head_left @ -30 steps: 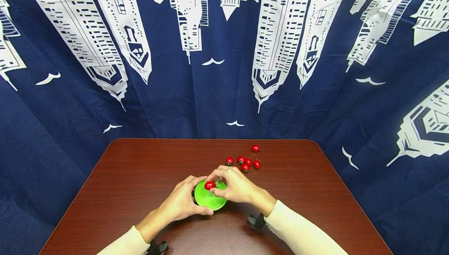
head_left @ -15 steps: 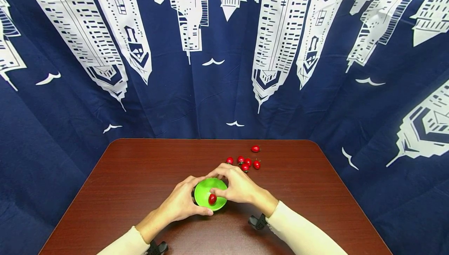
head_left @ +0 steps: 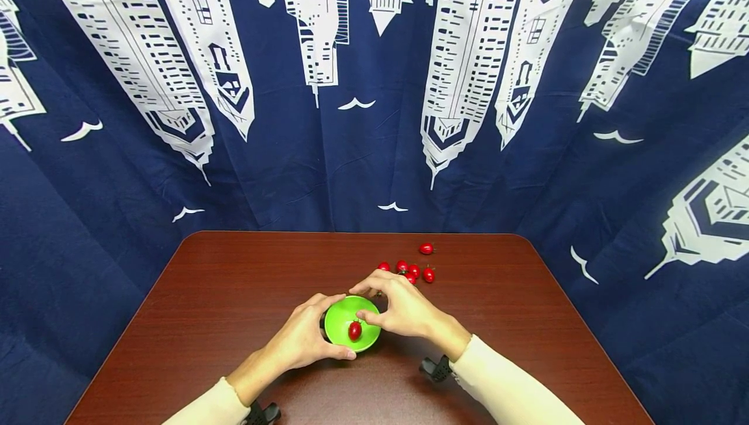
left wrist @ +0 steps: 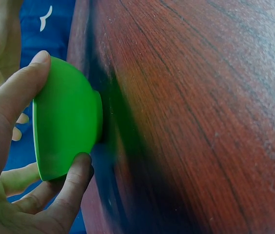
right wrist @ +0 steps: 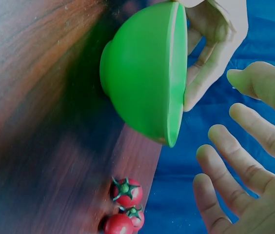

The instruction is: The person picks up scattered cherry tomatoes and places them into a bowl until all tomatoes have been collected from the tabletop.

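Head view, loose tomatoes [head_left: 412, 269] behind bowl [head_left: 342, 316]

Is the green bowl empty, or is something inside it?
Not empty: one red tomato lies inside the green bowl, which the left hand grips.

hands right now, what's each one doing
Left hand: grips the bowl, thumb and fingers round its rim.
Right hand: open above the bowl, holding nothing; one tomato lies in the bowl.
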Tool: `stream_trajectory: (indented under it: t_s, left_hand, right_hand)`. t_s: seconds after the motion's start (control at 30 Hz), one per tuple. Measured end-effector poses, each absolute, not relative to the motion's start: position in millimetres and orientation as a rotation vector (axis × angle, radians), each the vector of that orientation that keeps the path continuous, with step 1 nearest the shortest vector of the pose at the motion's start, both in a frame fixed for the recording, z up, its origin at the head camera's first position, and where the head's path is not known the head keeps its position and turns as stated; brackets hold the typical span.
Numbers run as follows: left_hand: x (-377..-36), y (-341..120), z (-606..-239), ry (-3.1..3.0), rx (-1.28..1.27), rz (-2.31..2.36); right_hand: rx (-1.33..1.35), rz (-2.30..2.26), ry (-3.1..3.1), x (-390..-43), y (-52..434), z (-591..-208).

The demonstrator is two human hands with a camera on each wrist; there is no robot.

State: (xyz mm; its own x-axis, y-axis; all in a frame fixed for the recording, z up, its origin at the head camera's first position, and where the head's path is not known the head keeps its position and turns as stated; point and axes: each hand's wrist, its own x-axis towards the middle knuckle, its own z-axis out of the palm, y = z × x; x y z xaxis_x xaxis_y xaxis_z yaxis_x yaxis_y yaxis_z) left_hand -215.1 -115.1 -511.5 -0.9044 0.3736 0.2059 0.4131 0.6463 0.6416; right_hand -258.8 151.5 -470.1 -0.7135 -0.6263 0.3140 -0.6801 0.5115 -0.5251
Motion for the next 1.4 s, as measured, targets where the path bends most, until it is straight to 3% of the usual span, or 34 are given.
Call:
stream_trajectory:
  t_s: [0.33,0.37,0.43,0.67,1.4]
  left_hand:
    - [-216.5,-114.8,-511.0,-2.808,-0.663,-1.105]
    - [-216.3,-114.8,-510.7,-2.809,-0.66,-1.109]
    - [-216.3,-114.8,-510.4,-2.807,-0.656,-1.116]
    - [-216.7,-115.1,-510.0,-2.811,-0.649,-1.12]
    - [-216.3,-114.2,-512.1,-2.815,-0.633,-1.119]
  right_hand:
    - [1.169,1.018,-2.555,-271.8,172.2,-479.2]
    - [1.19,1.017,-2.516,-286.8,178.0,-497.8]
    - [1.202,1.029,-2.48,-290.5,183.4,-499.2]
    - [1.019,0.99,-2.645,-280.2,191.9,-474.3]
    - [0.859,0.861,-2.675,-306.0,242.9,-479.7]
